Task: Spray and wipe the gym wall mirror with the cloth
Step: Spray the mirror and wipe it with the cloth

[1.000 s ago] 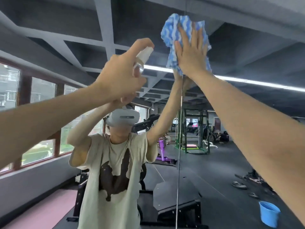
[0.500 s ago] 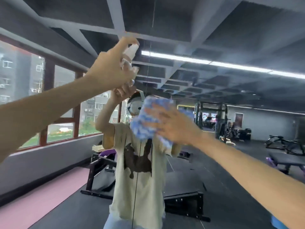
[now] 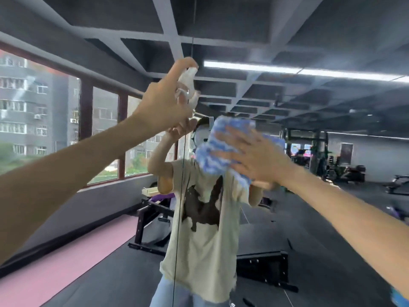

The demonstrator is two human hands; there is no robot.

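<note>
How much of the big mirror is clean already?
Hard to say: the mirror shows no clear wet or wiped patch. The job is mid-way: the left hand holds the spray bottle up at the glass, and the right hand presses the blue-and-white cloth flat against it. The glass around the cloth probably needs wiping too.

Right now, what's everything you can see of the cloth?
The cloth is blue with white wavy stripes, soft and fluffy-looking, like microfibre. It is bunched into a crumpled wad and motion-blurred. The right hand presses it with straight, splayed fingers against the wall mirror, just right of the panel seam. A fold pokes out below the palm.
</note>
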